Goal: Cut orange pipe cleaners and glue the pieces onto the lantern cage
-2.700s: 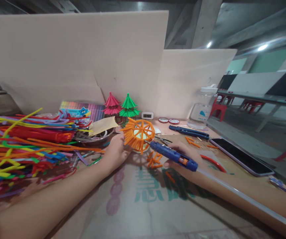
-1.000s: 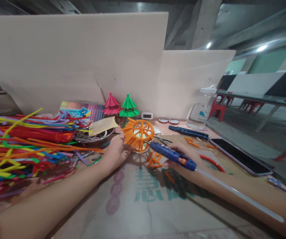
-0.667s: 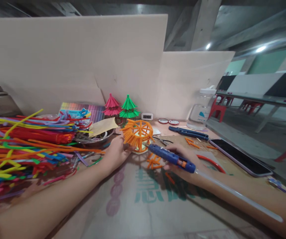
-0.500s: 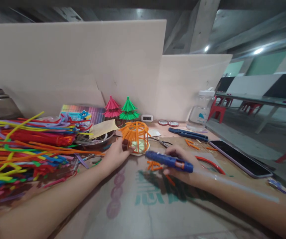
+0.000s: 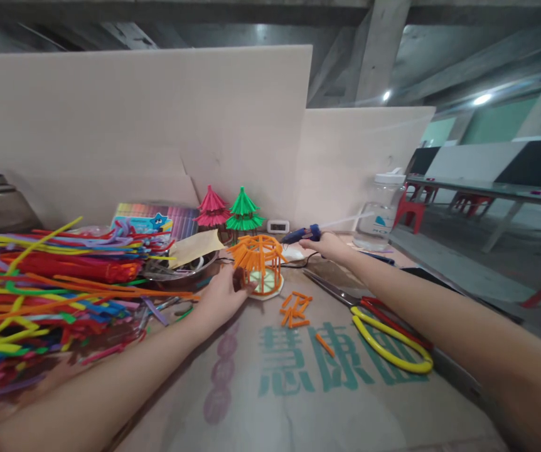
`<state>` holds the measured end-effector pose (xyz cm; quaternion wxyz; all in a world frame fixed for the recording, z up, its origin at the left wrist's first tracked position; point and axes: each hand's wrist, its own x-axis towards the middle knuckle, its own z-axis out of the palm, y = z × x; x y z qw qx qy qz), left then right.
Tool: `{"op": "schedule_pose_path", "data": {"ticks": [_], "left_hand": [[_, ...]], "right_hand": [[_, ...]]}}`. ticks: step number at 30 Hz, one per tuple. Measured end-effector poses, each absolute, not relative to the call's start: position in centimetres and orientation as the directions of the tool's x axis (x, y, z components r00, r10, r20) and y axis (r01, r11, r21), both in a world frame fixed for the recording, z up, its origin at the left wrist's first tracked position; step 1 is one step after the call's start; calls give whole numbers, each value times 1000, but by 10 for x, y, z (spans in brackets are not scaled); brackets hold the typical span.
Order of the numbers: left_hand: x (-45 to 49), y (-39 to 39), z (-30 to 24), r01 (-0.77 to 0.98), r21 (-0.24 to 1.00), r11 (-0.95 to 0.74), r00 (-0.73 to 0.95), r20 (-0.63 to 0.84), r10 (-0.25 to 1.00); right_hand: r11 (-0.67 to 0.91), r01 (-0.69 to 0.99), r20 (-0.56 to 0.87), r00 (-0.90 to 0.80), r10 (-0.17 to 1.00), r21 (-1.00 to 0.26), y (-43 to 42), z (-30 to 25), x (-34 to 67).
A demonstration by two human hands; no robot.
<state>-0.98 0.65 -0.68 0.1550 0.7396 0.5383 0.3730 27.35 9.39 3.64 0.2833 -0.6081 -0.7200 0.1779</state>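
Orange frame steadied by the left hand, glue gun at the far side

In the head view, the round orange openwork frame of thin sticks point(image 5: 248, 256) stands upright at the middle of the surface point(image 5: 261, 414), on a pale, flat, many-sided base point(image 5: 270, 292). The left hand point(image 5: 223, 294) grasps it low on its left side, thumb near the base. Slanting sticks fan outward on the left of its top; the right looks barer.

The right hand point(image 5: 324, 243) reaches to the far side, its grip apparently around the blue glue gun with a long translucent stick point(image 5: 299, 235); how firmly, I cannot tell. The nozzle points left, toward the frame but apart from it.

Near and right of the frame lie short, loose orange sticks point(image 5: 300, 324), with scissors with yellow and red handles point(image 5: 356, 309) farther right. Beyond stand a pink tiered tree point(image 5: 211, 207) and a green tiered tree point(image 5: 243, 210).

To do this well, I would keep the left grip light and low, so the thin uprights do not bend and the base stays flat. The nozzle, possibly hot, is best kept clear of the frame and the dark cable point(image 5: 310, 258), and the trailing stick clear of the forearm.
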Motion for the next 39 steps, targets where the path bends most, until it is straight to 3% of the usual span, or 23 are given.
{"op": "schedule_pose_path", "data": {"ticks": [7, 13, 17, 21, 24, 31, 34, 39], "left_hand": [[-8, 5, -4, 698, 610, -375, 143, 394, 908], [-8, 6, -4, 692, 604, -396, 164, 402, 901], [-7, 6, -2, 717, 585, -379, 163, 388, 907], [-7, 6, -3, 711, 596, -372, 155, 383, 910], [-8, 6, -4, 684, 620, -384, 162, 384, 909], [-8, 5, -5, 704, 609, -365, 146, 379, 914], [-7, 4, -5, 718, 588, -373, 154, 388, 909], [-6, 3, -3, 662, 617, -425, 197, 404, 893]], "right_hand": [[186, 890, 79, -168, 983, -415, 106, 24, 278], [257, 949, 194, -221, 956, -184, 70, 39, 303], [320, 938, 206, -289, 935, -133, 19, 51, 301], [474, 805, 13, -503, 864, -356, -42, 61, 287], [525, 772, -51, -577, 815, -358, -72, 61, 277], [621, 689, 75, -645, 761, -374, -80, 43, 262], [604, 610, 198, -601, 774, -512, -76, 43, 249], [571, 335, 366, -508, 780, -750, -63, 44, 220]]}}
